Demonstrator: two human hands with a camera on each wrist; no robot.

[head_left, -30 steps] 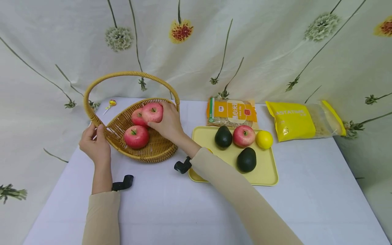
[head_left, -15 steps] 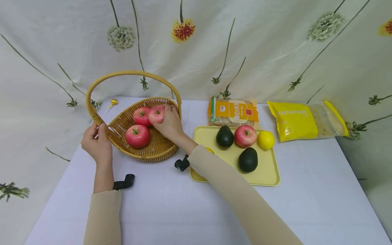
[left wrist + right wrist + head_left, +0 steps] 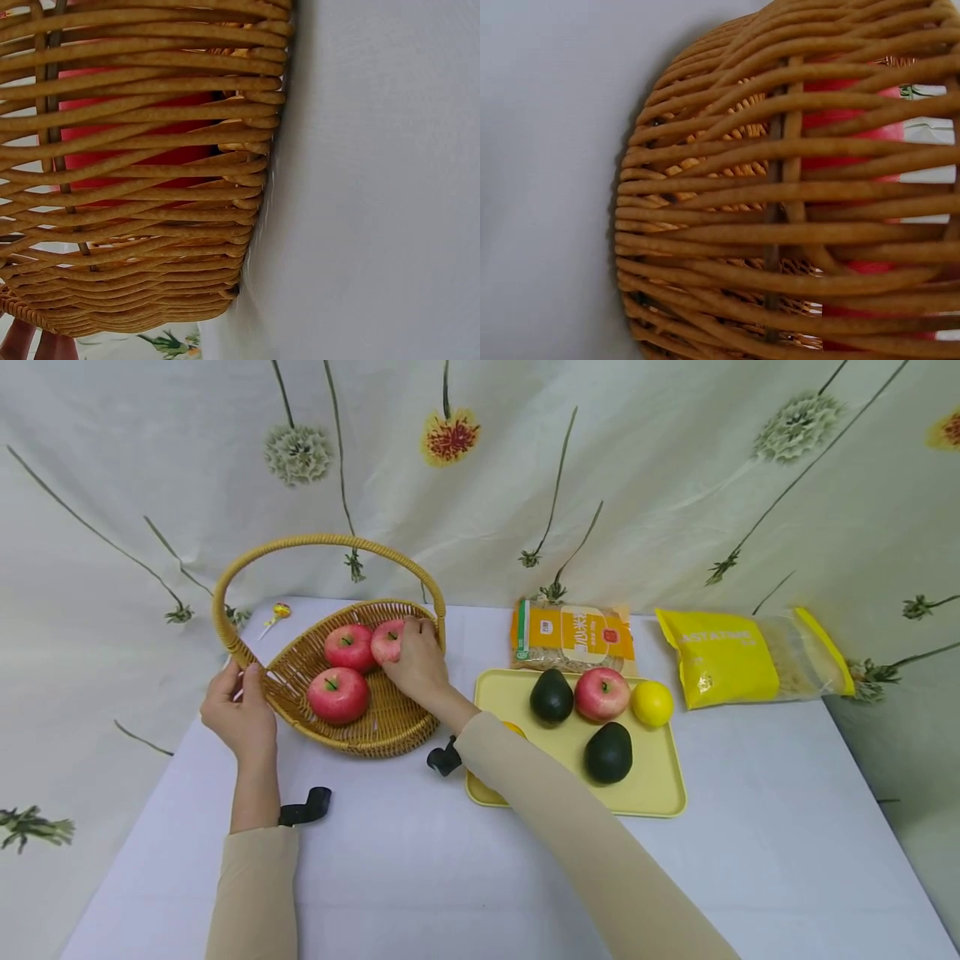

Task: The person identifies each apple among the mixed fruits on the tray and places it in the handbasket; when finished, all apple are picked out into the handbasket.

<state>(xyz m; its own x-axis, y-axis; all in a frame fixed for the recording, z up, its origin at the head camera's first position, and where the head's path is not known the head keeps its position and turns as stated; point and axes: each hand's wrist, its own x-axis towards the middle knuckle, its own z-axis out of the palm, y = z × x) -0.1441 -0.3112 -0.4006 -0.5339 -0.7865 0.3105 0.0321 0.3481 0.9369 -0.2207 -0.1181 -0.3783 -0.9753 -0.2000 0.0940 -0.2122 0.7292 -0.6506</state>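
Note:
A wicker basket (image 3: pixel 382 727) with a tall arched handle stands at the left of the table. My left hand (image 3: pixel 243 714) grips its left end at the foot of the handle; in the left wrist view the fingertips (image 3: pixel 54 346) show at the rim. Inside lie two red apples, one at the back (image 3: pixel 347 653) and one in front (image 3: pixel 337 696). My right hand (image 3: pixel 420 667) reaches in from the right and holds a third apple (image 3: pixel 384 646) beside the back one, covering its right side. Through the weave in the right wrist view, red apple skin (image 3: pixel 840 112) shows.
Right of the basket, a yellow tray (image 3: pixel 652 789) bears two avocados (image 3: pixel 551 697), an apple (image 3: pixel 602 695) and a lemon (image 3: pixel 652 703); my right sleeve hides its left part. Behind it lie an orange food packet (image 3: pixel 573 635) and a yellow bag (image 3: pixel 720 660). A lollipop (image 3: pixel 281 611) lies behind the basket.
My right hand has lowered the apple into the basket, down and slightly right, beside the back apple. The left hand keeps its grip on the basket.

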